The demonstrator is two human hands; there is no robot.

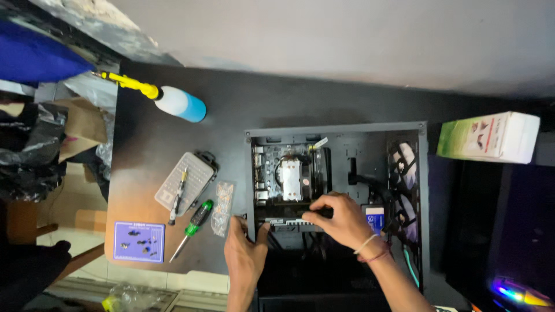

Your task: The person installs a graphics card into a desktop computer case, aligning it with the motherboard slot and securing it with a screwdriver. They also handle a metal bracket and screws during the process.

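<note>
Inside the open black computer case (425, 190), both hands grip a long, rigid, probably fragile black graphics card (289, 222): left hand (245, 251) pinching its end, right hand (341, 216) closed over its edge.

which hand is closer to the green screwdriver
Left. The left hand grips the open computer case's edge, just right of the green screwdriver on the table. The right hand is farther right, inside the case.
</note>
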